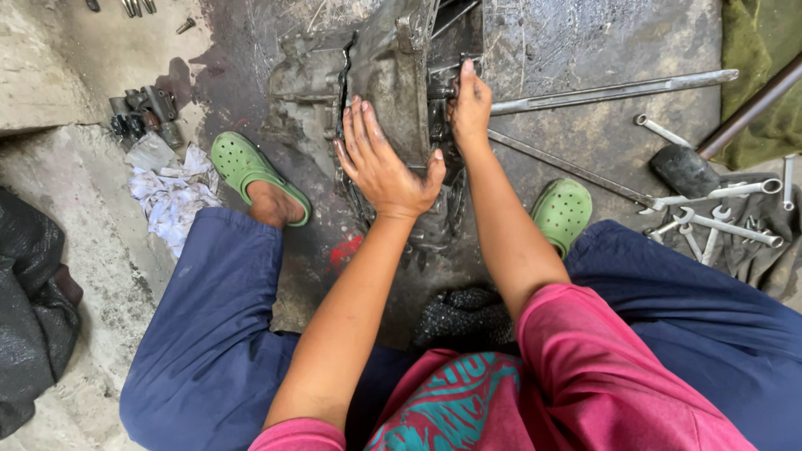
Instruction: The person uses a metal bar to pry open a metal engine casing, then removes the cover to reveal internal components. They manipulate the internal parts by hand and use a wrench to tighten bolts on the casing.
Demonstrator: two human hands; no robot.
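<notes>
Floor (585,50) of stained, oily concrete carries all items. Gearbox casing (384,75), grey and grimy, stands on the floor between the person's two green clogs. Left hand (386,163) lies flat against the near face of the casing, fingers spread and extended, thumb hooked round the casing's right edge; its grip is open, pressing rather than clasping. Right hand (469,104) sits just right of the casing at its upper right corner, fingers curled shut round a small dark part there; what exactly the grip encloses cannot be told. Long steel bar (614,90) runs rightward from the casing, its near end just beside the right hand. Hammer (687,167) with a black head lies well right of the casing. Spanners (718,221) rest on a grey cloth right of the casing, beyond the right clog. Crumpled white rag (171,196) lies left of the casing, beside the left clog.
</notes>
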